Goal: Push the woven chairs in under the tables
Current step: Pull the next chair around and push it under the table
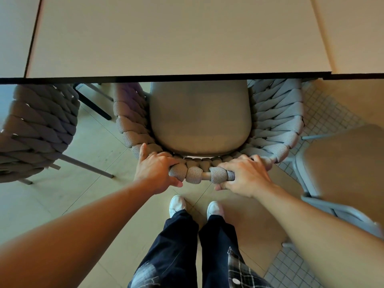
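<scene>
A grey woven chair (pixel 276 113) with a beige seat cushion (pixel 200 117) stands straight ahead of me. Its front part is hidden under the edge of the beige table (pixel 176 38). My left hand (pixel 156 172) grips the top rail of the chair's back, fingers curled over the woven rope and thumb below. My right hand (pixel 246 175) grips the same rail a little to the right. A short bare piece of the rail shows between my hands.
A second woven chair (pixel 39 125) stands at the left, partly under the neighbouring table (pixel 14 34). A metal-framed chair with a tan seat (pixel 345 169) is close on my right. A third tabletop (pixel 357 32) lies at the upper right. My feet stand on the tiled floor (pixel 99 142).
</scene>
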The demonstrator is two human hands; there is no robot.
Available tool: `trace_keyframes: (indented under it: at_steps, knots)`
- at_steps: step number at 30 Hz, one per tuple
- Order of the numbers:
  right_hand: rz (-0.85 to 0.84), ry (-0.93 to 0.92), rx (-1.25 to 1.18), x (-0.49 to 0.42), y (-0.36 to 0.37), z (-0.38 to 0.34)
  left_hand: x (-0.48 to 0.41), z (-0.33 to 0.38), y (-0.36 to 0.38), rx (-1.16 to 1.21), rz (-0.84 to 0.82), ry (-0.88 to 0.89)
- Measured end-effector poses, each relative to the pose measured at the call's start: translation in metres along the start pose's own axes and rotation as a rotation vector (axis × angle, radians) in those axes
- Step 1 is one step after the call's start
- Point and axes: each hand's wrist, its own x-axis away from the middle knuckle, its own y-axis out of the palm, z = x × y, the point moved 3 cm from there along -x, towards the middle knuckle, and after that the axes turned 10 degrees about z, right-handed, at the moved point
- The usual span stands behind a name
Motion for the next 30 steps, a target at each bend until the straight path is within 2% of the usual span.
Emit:
trace_keyframes:
  at_steps: [7,14,16,18,21,26,30]
  knots:
    - [0.047,0.061,-0.072,0.006,0.001,-0.004,0.005,0.000,0.000,0.015,0.035,-0.002]
    - [0.309,0.104,-0.309,0.030,-0.009,-0.008,0.009,0.008,0.005,-0.001,0.069,-0.057]
    - [0.432,0.133,-0.357,0.043,-0.015,-0.003,0.010,0.019,0.002,0.084,0.108,-0.093]
    - [0.510,0.180,-0.385,0.060,-0.017,0.003,0.013,0.032,-0.005,0.280,0.192,-0.151]
    - [0.432,0.284,-0.421,0.095,-0.017,0.019,0.022,0.065,-0.013,0.436,0.233,-0.134]
    - [0.133,0.505,-0.447,0.175,0.008,0.062,0.042,0.133,-0.005,0.508,0.071,-0.021]
    - [0.104,0.654,-0.527,0.255,0.031,0.105,0.070,0.199,0.020,0.478,-0.038,0.046]
